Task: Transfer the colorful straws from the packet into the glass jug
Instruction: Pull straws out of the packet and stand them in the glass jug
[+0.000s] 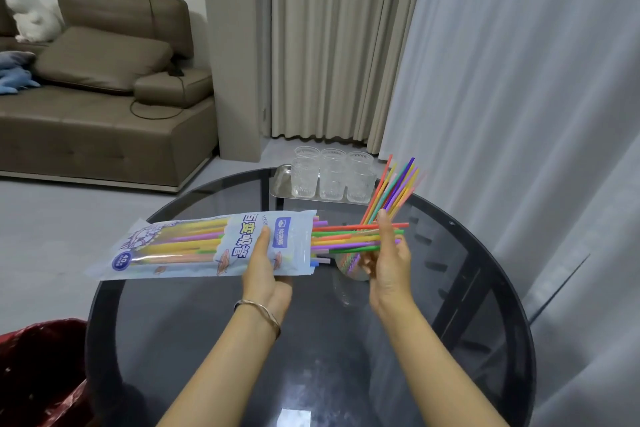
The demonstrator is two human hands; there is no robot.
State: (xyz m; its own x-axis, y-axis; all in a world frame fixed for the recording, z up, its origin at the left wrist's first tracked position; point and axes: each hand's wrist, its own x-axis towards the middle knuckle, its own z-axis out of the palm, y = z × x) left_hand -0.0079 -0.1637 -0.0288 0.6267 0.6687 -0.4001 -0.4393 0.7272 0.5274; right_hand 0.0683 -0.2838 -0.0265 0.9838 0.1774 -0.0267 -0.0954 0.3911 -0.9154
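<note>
The left hand [265, 274] grips the packet [211, 244] from beneath, thumb pressed on its printed face, holding it level above the round glass surface [207, 340] with its open mouth pointing toward three o'clock. A sheaf of straws [346, 236] pokes out of that mouth. The right hand [389, 260] is closed round the free ends of these, thumb on top and fingers curled under. Just behind it, toward one o'clock, a second bunch of straws [393, 189] fans upward out of the glass jug [349, 269], which stands on the surface below the right hand and is largely hidden by it.

The straws look featherlight, thin and smooth, so they would likely slide past one another and splay if pinched loosely; taking them as a bundle near the ends, as here, seems sensible. The packet is soft film and sags, so supporting it near the mouth helps. At twelve o'clock a tray [282, 184] carries clear cups [332, 177], well apart from the hands.
</note>
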